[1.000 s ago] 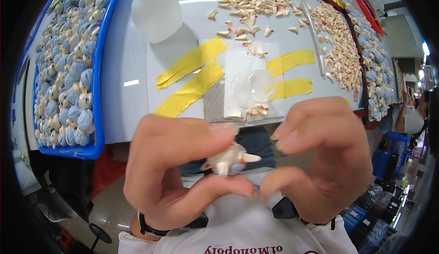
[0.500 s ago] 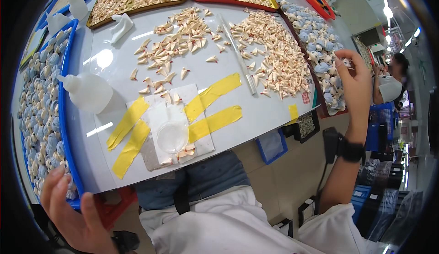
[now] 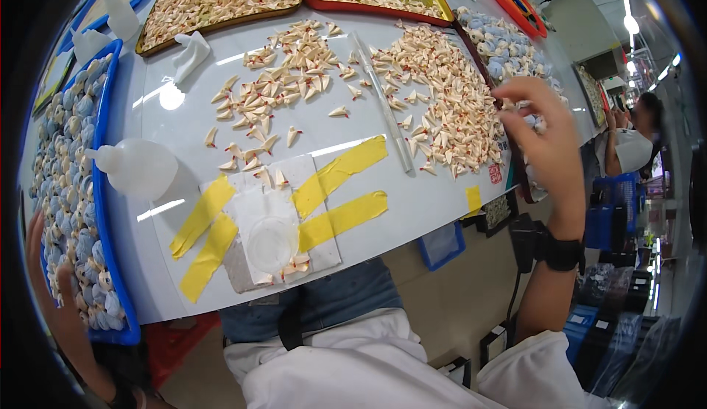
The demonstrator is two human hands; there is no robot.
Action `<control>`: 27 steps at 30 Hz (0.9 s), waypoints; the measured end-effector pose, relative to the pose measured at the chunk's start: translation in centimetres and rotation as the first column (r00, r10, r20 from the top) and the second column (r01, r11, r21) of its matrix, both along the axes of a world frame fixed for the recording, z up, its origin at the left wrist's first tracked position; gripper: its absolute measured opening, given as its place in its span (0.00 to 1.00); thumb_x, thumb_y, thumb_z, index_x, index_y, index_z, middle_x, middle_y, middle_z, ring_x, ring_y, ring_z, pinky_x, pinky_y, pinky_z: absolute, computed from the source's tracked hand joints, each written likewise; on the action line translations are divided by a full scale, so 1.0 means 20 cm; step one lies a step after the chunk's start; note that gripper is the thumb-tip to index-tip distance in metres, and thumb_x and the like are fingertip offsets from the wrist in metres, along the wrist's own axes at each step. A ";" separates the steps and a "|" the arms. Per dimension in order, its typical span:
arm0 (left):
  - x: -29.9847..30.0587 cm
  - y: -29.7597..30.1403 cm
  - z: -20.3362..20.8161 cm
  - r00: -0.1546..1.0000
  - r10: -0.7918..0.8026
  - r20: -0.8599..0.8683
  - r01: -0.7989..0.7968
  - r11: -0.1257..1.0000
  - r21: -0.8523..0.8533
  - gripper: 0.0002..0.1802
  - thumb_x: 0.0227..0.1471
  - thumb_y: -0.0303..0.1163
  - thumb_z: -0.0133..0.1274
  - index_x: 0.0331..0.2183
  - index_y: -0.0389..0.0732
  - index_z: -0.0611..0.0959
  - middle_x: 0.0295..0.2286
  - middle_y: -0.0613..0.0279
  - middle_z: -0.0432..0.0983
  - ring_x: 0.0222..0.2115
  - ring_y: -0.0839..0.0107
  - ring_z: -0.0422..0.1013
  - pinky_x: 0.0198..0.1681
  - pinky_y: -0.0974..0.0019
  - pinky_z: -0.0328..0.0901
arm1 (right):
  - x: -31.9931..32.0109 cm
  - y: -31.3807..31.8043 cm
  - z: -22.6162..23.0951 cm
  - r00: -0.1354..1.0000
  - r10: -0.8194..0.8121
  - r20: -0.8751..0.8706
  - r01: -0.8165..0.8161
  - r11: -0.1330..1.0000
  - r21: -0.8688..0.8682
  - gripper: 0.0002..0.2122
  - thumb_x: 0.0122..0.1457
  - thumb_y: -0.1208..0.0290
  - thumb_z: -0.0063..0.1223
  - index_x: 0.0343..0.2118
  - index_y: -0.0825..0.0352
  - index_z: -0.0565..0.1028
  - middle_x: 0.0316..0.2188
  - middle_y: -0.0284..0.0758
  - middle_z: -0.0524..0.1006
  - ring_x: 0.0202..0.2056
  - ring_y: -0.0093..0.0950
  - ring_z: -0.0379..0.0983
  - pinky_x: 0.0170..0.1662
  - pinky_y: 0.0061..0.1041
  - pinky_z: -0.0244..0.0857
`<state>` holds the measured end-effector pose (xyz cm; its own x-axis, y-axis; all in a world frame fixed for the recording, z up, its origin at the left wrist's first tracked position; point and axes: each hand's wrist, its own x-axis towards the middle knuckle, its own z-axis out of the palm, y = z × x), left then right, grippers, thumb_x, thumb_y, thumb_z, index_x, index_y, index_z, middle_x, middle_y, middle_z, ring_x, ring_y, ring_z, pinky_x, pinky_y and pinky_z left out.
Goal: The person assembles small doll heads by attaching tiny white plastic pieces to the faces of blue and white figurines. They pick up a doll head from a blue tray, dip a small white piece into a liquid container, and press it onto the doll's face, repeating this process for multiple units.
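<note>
the left hand (image 3: 65, 328) has shifted farther left beside the blue tray (image 3: 113, 269).

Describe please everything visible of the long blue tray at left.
The tray is bright blue, long, with a raised rim, and looks like plastic. It lies along the left of the white tabletop, filled with small cream and pale-blue pieces. The left hand overlaps its outer side in view; whether they touch is unclear.

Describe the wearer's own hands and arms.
The right hand and left hand are gloveless. On the right: black wrist strap, boxy black attachment, thin dark cable, loose white sleeve. On the left: dark wristband.
</note>
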<state>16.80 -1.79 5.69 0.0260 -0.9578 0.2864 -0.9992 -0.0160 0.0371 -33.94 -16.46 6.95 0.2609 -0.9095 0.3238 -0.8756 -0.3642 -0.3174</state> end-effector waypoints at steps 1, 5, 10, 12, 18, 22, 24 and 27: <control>-0.08 -0.05 -0.01 0.998 -0.061 -0.014 0.061 0.998 0.032 0.28 0.55 0.46 0.39 0.53 0.40 0.64 0.54 0.56 0.55 0.56 0.61 0.50 0.57 0.60 0.47 | 0.05 0.00 -0.01 0.994 0.071 0.086 -0.081 0.989 0.121 0.07 0.46 0.78 0.49 0.31 0.67 0.72 0.28 0.36 0.71 0.31 0.31 0.69 0.33 0.24 0.63; -0.17 -0.08 -0.06 0.995 -0.077 0.069 0.061 0.976 0.207 0.24 0.56 0.44 0.37 0.52 0.45 0.66 0.54 0.58 0.56 0.57 0.61 0.49 0.58 0.57 0.45 | 0.08 -0.05 -0.07 0.996 0.073 0.052 -0.082 0.974 0.212 0.06 0.44 0.80 0.51 0.27 0.69 0.74 0.27 0.35 0.71 0.27 0.29 0.69 0.31 0.23 0.62; -0.13 -0.04 -0.04 0.999 0.005 0.037 -0.013 0.977 0.213 0.23 0.55 0.41 0.38 0.51 0.44 0.68 0.53 0.57 0.58 0.56 0.62 0.51 0.58 0.57 0.45 | 0.10 -0.05 -0.07 0.999 0.035 0.024 -0.039 0.984 0.172 0.05 0.42 0.81 0.53 0.25 0.70 0.74 0.24 0.36 0.71 0.26 0.30 0.68 0.31 0.24 0.62; -0.11 -0.02 -0.04 0.997 0.046 -0.060 -0.034 0.981 0.189 0.21 0.55 0.38 0.39 0.49 0.43 0.69 0.52 0.56 0.59 0.55 0.61 0.53 0.58 0.58 0.46 | 0.10 -0.05 -0.07 0.999 0.039 0.016 -0.040 0.993 0.111 0.04 0.41 0.81 0.53 0.23 0.70 0.74 0.24 0.36 0.71 0.26 0.30 0.68 0.31 0.24 0.61; 0.01 0.01 -0.06 0.991 0.104 -0.089 -0.098 0.992 0.075 0.19 0.56 0.35 0.39 0.48 0.39 0.70 0.50 0.56 0.62 0.53 0.62 0.56 0.55 0.61 0.50 | 0.07 -0.07 -0.08 0.994 0.089 -0.056 -0.093 0.993 -0.075 0.04 0.43 0.81 0.51 0.24 0.71 0.71 0.22 0.35 0.71 0.27 0.29 0.69 0.31 0.24 0.61; 0.02 0.01 -0.04 0.951 0.132 -0.279 -0.123 0.991 0.050 0.18 0.58 0.35 0.37 0.47 0.38 0.70 0.49 0.56 0.63 0.52 0.65 0.58 0.53 0.63 0.53 | 0.07 -0.05 -0.06 0.991 -0.024 0.131 0.029 0.999 -0.036 0.03 0.48 0.80 0.49 0.26 0.71 0.70 0.23 0.35 0.73 0.26 0.25 0.70 0.32 0.21 0.61; -0.03 0.04 -0.01 0.962 0.164 -0.217 -0.159 0.986 0.039 0.18 0.58 0.36 0.36 0.48 0.40 0.70 0.47 0.56 0.65 0.50 0.64 0.60 0.52 0.64 0.53 | 0.10 -0.05 -0.06 0.977 -0.048 0.207 0.048 0.999 0.005 0.02 0.50 0.79 0.48 0.27 0.70 0.69 0.23 0.36 0.73 0.27 0.23 0.70 0.33 0.20 0.62; -0.17 -0.03 -0.14 0.965 0.262 -0.021 -0.261 0.965 0.031 0.18 0.58 0.37 0.36 0.47 0.42 0.71 0.44 0.54 0.66 0.48 0.60 0.60 0.52 0.64 0.53 | 0.03 0.01 -0.06 0.987 -0.098 0.128 0.102 0.995 -0.024 0.03 0.51 0.78 0.49 0.29 0.71 0.70 0.24 0.32 0.73 0.28 0.19 0.69 0.34 0.18 0.62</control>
<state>13.43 -2.48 2.89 0.2833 -0.9244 0.2555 -0.9589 -0.2779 0.0578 -33.38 -16.33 5.75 0.1244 -0.9181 0.3763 -0.8616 -0.2881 -0.4179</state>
